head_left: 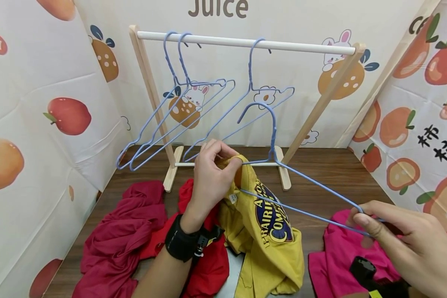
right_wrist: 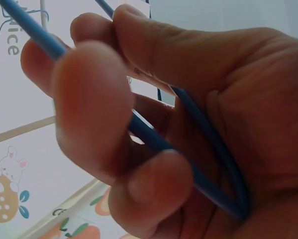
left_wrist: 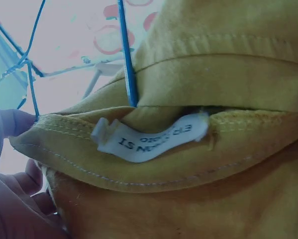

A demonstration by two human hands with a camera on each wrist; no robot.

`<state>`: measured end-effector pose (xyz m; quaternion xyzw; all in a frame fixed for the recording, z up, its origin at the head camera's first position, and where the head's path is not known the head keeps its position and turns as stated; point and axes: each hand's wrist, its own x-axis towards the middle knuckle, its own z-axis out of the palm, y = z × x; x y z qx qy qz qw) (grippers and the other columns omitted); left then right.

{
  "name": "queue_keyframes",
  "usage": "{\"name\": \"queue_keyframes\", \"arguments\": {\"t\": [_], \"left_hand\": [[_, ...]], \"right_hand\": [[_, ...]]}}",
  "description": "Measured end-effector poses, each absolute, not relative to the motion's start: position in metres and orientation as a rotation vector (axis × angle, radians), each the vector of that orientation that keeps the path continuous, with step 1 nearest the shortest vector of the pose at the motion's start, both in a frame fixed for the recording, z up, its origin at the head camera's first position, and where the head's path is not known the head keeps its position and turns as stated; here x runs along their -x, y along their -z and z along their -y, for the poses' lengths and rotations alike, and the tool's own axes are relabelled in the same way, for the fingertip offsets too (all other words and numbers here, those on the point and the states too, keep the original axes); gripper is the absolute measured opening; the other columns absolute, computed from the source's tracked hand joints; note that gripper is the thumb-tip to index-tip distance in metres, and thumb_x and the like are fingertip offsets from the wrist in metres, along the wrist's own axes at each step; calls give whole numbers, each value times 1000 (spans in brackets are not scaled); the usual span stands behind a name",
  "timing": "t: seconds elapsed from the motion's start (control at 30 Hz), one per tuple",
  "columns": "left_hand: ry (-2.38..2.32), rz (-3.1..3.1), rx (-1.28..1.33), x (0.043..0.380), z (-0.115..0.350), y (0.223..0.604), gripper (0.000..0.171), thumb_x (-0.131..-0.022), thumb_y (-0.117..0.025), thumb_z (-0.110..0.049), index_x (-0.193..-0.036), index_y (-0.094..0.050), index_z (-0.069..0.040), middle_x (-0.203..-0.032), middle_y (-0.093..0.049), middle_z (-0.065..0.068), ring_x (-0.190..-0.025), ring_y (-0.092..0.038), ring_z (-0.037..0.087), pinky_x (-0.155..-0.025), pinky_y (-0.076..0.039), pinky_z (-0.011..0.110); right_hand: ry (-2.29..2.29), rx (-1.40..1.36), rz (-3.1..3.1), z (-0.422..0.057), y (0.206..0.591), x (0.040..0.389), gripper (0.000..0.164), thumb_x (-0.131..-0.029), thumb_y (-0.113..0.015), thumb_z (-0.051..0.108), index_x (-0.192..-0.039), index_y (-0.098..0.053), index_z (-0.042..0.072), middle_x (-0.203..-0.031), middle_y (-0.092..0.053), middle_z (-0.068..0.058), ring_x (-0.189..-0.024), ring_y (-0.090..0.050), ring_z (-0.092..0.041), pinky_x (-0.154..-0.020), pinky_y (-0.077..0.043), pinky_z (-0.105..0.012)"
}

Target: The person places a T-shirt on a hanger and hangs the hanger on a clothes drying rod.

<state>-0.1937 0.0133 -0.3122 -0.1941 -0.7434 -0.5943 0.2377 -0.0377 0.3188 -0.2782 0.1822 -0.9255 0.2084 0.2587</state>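
Observation:
My left hand [head_left: 216, 169] pinches the collar of a yellow printed T-shirt [head_left: 260, 265] and holds it up off the table. In the left wrist view, a white label [left_wrist: 153, 142] shows inside the neck opening, and one blue wire [left_wrist: 128, 59] runs down into that opening. This wire belongs to a blue hanger [head_left: 273, 132], its hook pointing up. My right hand [head_left: 406, 236] grips the hanger's right end; in the right wrist view the bent wire [right_wrist: 208, 129] lies between thumb and fingers. The hanger's left end is hidden by the shirt and my left hand.
Behind stands a wooden rack with a white rail [head_left: 223, 39], from which 3 blue hangers [head_left: 250, 66] hang. A dark red garment [head_left: 115, 244] and a red one [head_left: 208, 265] lie on the left, a pink garment [head_left: 331, 256] under my right hand. Printed cloth surrounds the table.

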Motion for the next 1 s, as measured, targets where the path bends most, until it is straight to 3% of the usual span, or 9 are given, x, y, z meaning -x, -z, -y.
{"name": "queue_keyframes", "arguments": {"t": [0.17,0.37,0.47,0.6,0.8,1.0], "left_hand": [[1698,2079,564,192,-15,314,7,-90,-63,-17,-85,-66,-13,-89,-65,-2,-85,-57,14,-72,-47,32],[1706,2120,774,192,-19,317,11,-99,-49,-17,-91,-51,-10,-64,-43,2,-54,-44,16,-52,-35,25],[1693,2111,877,193,-19,318,12,-99,-46,-19,-93,-49,-10,-62,-39,1,-50,-41,16,-49,-32,25],[1708,2061,983,193,-18,317,15,-97,-44,-21,-97,-54,-9,-71,-46,1,-57,-43,14,-54,-34,25],[1742,2026,1137,193,-11,312,31,-92,-35,-6,-106,-62,-5,-85,-57,6,-64,-44,15,-59,-37,26],[1749,2103,1305,196,2,308,37,-93,-40,2,-121,-63,-6,-113,-65,8,-95,-57,16,-77,-45,26]], "right_hand": [[-559,-506,2505,-320,278,39,44,-83,-75,-10,-92,-67,32,-70,-57,24,-57,-39,13,-52,-31,-12],[-581,-522,2483,-321,280,41,40,-84,-74,-10,-94,-69,29,-72,-58,23,-60,-44,13,-54,-33,-10],[-602,-540,2475,-322,280,42,39,-84,-74,-11,-95,-70,27,-73,-58,22,-61,-46,12,-54,-34,-10],[-594,-538,2476,-322,280,43,41,-84,-74,-10,-95,-70,29,-75,-57,21,-62,-44,12,-55,-33,-11],[-628,-512,2468,-320,279,44,40,-84,-75,-10,-95,-71,28,-72,-59,22,-58,-46,12,-52,-34,-12],[-754,-310,2468,-314,273,39,31,-83,-79,-5,-94,-75,23,-69,-67,16,-60,-60,8,-54,-44,-10]]}}
